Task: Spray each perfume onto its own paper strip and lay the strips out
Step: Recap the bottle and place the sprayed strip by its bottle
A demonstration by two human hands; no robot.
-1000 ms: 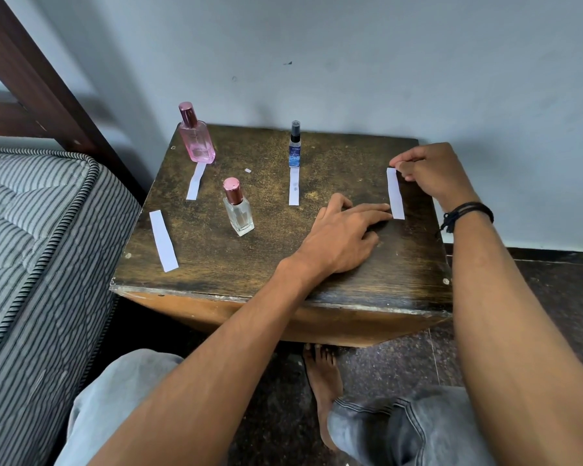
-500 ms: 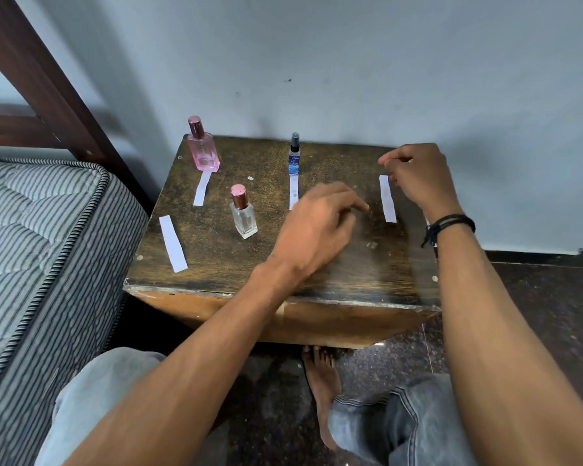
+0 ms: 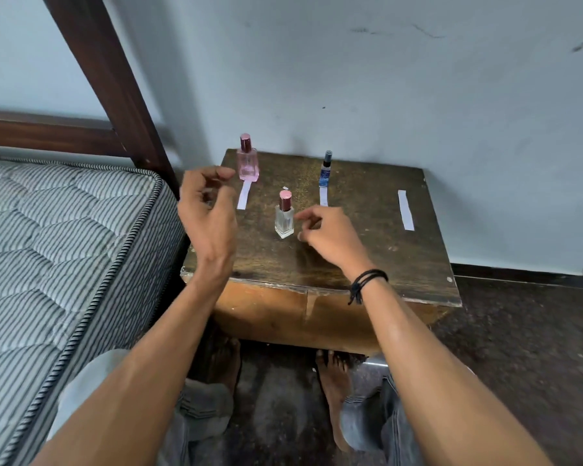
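From the head view, your right hand (image 3: 330,235) reaches with loosely curled, empty fingers just beside the clear bottle (image 3: 284,216) on the wooden surface (image 3: 367,264); your left hand (image 3: 207,210) hovers empty, half-curled, near the pink bottle (image 3: 248,159). This looks like the pickup before the next spray: grip the clear bottle. Half a second ago your right hand was at the far-right strip (image 3: 406,210); it now lies alone.
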